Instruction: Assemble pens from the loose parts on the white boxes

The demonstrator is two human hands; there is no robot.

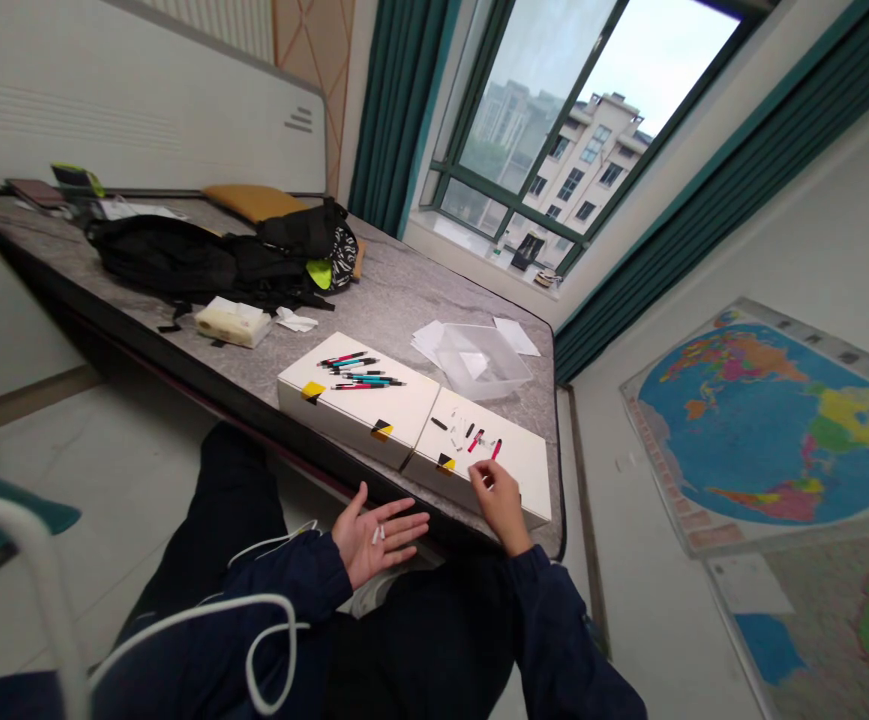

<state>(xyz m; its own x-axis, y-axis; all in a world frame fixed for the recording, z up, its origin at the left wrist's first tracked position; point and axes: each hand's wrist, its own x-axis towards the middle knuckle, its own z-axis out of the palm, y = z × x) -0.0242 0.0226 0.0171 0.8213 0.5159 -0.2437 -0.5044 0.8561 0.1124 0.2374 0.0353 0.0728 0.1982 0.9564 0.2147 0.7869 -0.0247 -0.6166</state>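
From my remote seat I see the left hand [359, 545] palm up, fingers spread loose, small white pieces [375, 536] resting on its palm. The right hand [500, 500] curls over the front of the right white box [528, 455]; I can't tell whether its fingers grasp anything. Pen parts [476, 441] lie there, pens [363, 372] on the left white box [404, 420], a clear plastic bin [510, 384] beyond

Pens [364, 377] lie on the left box [405, 408] (the right box [528, 465] bears parts [476, 441]).
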